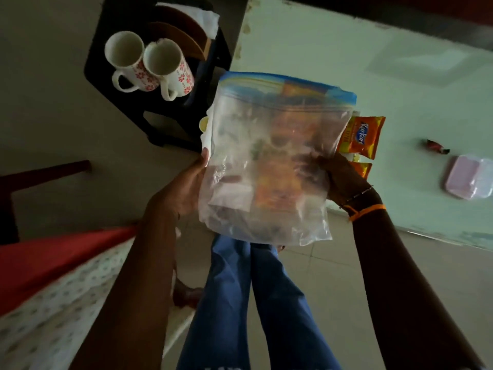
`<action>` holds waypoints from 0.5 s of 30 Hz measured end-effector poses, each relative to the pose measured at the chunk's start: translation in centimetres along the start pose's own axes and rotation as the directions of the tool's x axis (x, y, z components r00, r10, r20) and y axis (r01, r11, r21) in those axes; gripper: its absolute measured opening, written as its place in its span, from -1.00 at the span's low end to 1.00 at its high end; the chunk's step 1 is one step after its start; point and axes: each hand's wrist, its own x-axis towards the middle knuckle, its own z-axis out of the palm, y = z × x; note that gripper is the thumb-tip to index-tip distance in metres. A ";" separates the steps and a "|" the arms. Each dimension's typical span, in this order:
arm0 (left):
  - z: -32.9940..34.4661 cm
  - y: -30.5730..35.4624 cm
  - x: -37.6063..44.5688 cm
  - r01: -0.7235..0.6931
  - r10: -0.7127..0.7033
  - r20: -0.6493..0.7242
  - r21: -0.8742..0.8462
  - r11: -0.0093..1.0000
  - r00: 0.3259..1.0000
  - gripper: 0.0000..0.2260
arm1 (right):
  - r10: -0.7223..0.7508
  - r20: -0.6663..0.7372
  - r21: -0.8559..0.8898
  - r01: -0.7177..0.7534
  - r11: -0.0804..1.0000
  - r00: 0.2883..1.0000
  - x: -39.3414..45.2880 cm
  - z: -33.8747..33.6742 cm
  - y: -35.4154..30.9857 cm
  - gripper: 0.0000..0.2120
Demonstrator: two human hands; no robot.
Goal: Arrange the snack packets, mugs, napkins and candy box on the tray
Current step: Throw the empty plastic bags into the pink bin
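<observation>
I hold a clear zip bag (pixel 266 161) with a blue seal upright in front of me, orange packets showing through it. My left hand (pixel 186 182) grips its left edge and my right hand (pixel 338 174) grips its right side. Behind the bag, orange snack packets (pixel 362 137) lie on the pale green table (pixel 346 49). Two white mugs (pixel 148 65) with red flowers stand on a black stool (pixel 160 113), beside a brown holder with white napkins (pixel 206 18). A pink box (pixel 469 180) lies at the table's right.
A wrapped candy (pixel 436 147) lies on the table near the pink box. A red chair seat (pixel 40 260) and a dark wooden frame (pixel 40 174) are at my left. My legs in blue trousers (pixel 240 303) stand on the tiled floor.
</observation>
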 end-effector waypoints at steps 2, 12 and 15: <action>0.7 -0.2 0.5 -0.073 0.072 0.025 0.057 0.996 0.997 -0.62 | -0.042 -0.087 -0.171 0.027 0.985 0.995 0.0 -0.9 0.1 -0.77; 5.3 0.1 2.2 -0.307 0.298 -0.239 -0.001 0.952 0.924 -0.50 | -0.383 -0.311 -0.504 0.191 0.843 0.870 -2.6 -3.5 0.8 -0.37; 5.8 0.2 2.3 -0.376 0.411 -0.181 0.197 0.905 0.894 -0.47 | -0.453 -0.298 -0.583 0.215 0.783 0.840 -3.0 -3.9 0.4 -0.56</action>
